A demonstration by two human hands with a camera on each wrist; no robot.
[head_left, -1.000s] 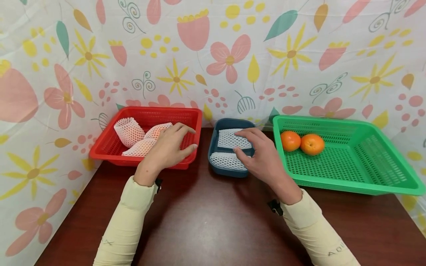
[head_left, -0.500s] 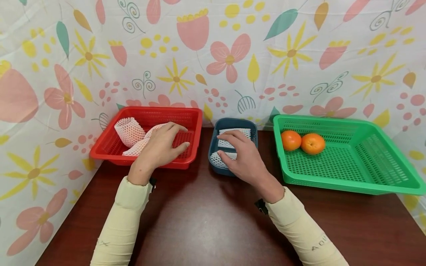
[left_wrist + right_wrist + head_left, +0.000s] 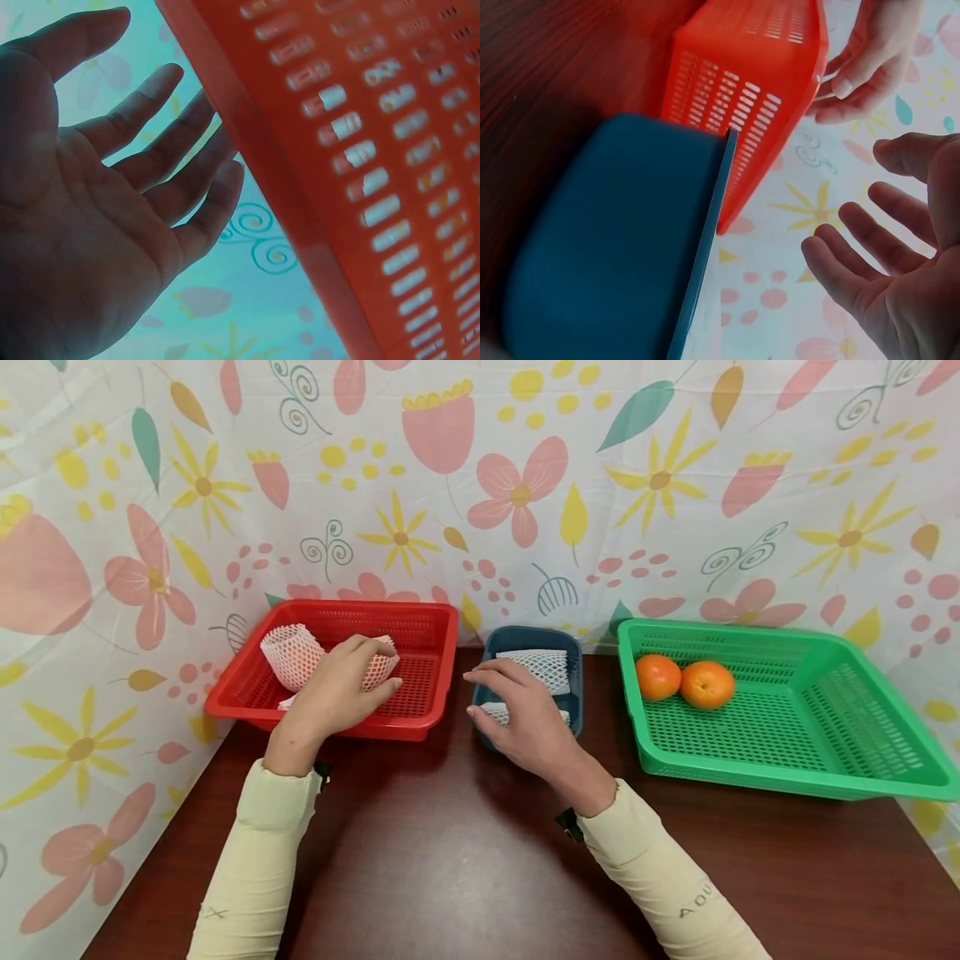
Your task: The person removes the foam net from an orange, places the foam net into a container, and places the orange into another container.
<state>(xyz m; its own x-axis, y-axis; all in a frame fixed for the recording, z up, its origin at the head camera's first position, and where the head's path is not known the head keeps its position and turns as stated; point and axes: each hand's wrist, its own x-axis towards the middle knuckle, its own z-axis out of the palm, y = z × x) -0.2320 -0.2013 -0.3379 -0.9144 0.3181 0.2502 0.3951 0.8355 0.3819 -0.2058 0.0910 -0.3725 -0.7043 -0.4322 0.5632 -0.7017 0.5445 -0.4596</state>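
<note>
My left hand point(image 3: 333, 689) hovers over the red basket point(image 3: 438, 693), fingers loosely bent and holding nothing. Several pieces wrapped in white foam netting lie in that basket; one netted piece point(image 3: 288, 653) shows left of the hand, and others are partly hidden beneath it. Over the front left of the dark blue divided box point(image 3: 576, 702) is my right hand point(image 3: 528, 718), its fingers relaxed with nothing between them. White foam net sleeves point(image 3: 551, 668) lie in both compartments of the box. In the left wrist view, the left hand point(image 3: 112, 180) is beside the red basket's wall, palm bare.
On the right stands a green basket point(image 3: 787, 777) with two orange round fruits point(image 3: 707, 685) at its left end. The brown table point(image 3: 450, 860) bears all the containers. A flower-printed cloth point(image 3: 517, 568) hangs close behind them.
Both hands have moved left: the left one further over the netted pieces in the red basket, the right one from the blue box's right side to its left. The containers stay put.
</note>
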